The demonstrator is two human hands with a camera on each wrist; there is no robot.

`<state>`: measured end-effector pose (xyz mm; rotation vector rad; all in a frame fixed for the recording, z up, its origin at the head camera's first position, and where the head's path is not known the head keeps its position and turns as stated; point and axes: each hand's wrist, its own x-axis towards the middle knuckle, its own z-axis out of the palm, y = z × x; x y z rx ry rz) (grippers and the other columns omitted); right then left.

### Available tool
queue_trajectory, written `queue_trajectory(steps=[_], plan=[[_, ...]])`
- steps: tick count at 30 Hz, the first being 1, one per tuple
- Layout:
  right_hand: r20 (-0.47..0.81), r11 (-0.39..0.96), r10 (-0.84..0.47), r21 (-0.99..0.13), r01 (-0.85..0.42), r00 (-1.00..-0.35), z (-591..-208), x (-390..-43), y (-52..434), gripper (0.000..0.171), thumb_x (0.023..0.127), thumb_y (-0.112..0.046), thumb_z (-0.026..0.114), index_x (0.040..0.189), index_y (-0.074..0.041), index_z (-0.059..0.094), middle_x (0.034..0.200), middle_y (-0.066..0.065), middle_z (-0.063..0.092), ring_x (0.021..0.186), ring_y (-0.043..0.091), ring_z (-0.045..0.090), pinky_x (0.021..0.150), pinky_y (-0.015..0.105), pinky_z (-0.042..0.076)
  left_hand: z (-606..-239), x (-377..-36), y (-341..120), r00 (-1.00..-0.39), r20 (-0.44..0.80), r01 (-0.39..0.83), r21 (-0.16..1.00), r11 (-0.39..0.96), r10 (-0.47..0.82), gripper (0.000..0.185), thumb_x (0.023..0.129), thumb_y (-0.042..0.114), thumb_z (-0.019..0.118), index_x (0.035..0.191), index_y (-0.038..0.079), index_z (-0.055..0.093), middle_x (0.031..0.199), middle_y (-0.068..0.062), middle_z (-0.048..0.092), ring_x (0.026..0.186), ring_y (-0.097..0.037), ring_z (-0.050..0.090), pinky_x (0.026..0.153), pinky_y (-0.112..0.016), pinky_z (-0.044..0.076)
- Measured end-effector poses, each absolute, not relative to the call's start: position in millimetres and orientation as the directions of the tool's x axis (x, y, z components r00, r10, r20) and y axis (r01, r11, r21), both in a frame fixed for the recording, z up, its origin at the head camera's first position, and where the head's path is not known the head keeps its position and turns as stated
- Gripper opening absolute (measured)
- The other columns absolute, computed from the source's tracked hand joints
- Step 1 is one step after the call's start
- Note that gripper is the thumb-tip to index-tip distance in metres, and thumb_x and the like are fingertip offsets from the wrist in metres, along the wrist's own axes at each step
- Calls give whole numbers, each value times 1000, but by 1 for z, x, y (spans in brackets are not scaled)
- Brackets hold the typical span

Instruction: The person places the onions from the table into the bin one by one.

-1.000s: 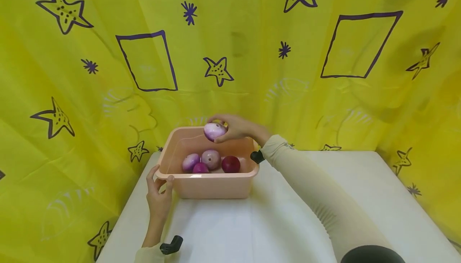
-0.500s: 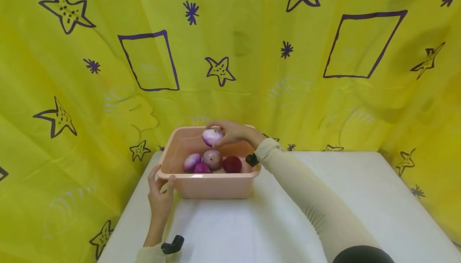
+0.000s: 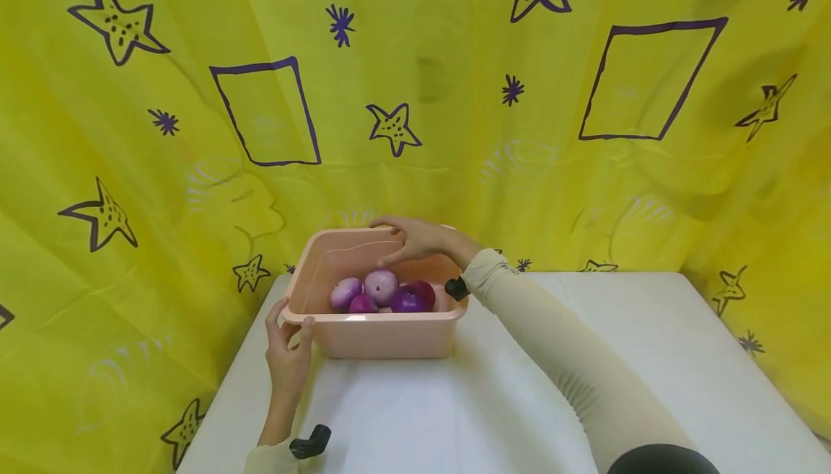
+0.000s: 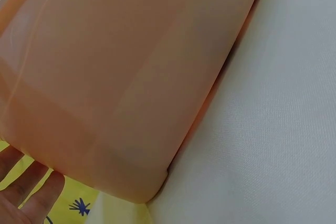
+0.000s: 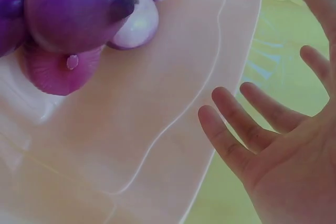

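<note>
A peach plastic tub (image 3: 383, 338) sits on the white table. Inside it are several round onions in purples and reds: a pale lilac one (image 3: 380, 286), a purple-and-white one (image 3: 345, 292), a magenta one (image 3: 363, 304), and a deep purple one (image 3: 407, 300) partly covering a dark red one (image 3: 425, 292). My left hand (image 3: 288, 366) grips the tub's near left corner, thumb at the front and fingers at the side. Over the tub's back half, my right hand (image 3: 418, 237) has its fingers spread and holds nothing; the right wrist view shows its bare palm (image 5: 299, 166).
A yellow curtain (image 3: 448, 171) with drawn stars and frames hangs close behind the tub and along both sides. White tabletop (image 3: 552, 387) extends in front and to the right. Black wrist-camera mounts (image 3: 310, 443) stick out from the sleeves.
My right hand first lowered slightly with a purple-and-white onion, then let it go. A deep purple onion now lies before the dark red one. The left hand stays at the tub's corner.
</note>
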<state>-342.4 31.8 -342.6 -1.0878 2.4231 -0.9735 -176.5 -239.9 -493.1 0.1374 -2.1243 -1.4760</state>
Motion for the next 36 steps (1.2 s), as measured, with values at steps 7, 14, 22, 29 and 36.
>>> queue_trajectory(steps=[7,14,22,29,36], plan=[[212,466,-714,-567,-679,-667,-336,-333,48,78,88,-38,80,154,-16,45,154,15,47,139,37,46,111,53,43,-492,-175,-237,-861,354,205,899,386,-366,63,103,24,62,158,24,31,151,-17,52,118,-27,59,81,-7,46],[301,672,-614,-288,-683,-730,-326,-322,97,79,86,-54,77,153,-26,49,157,18,42,142,39,41,112,61,37,-491,-176,-235,-863,359,215,898,385,-356,63,103,25,63,157,25,32,151,-18,52,120,-33,60,79,-7,46],[334,752,-592,-98,-652,-733,-339,-304,163,79,86,-61,73,153,-27,49,162,21,34,144,49,35,114,67,30,-491,-176,-236,-855,365,208,893,400,-369,61,104,23,61,157,23,31,150,-19,53,117,-30,59,80,-6,45],[298,824,-515,-89,-560,-804,-360,-280,223,84,86,-60,74,156,-26,44,165,22,25,144,55,28,115,71,23,-493,-174,-234,-855,358,207,899,386,-374,61,103,24,61,157,24,33,151,-18,53,116,-26,59,79,-6,47],[288,890,-404,-95,-445,-868,-375,-262,278,87,87,-61,71,158,-25,38,165,25,22,145,60,20,114,74,16,-494,-174,-240,-851,367,216,896,389,-374,62,103,21,63,157,22,33,148,-20,55,112,-11,59,76,-6,48]])
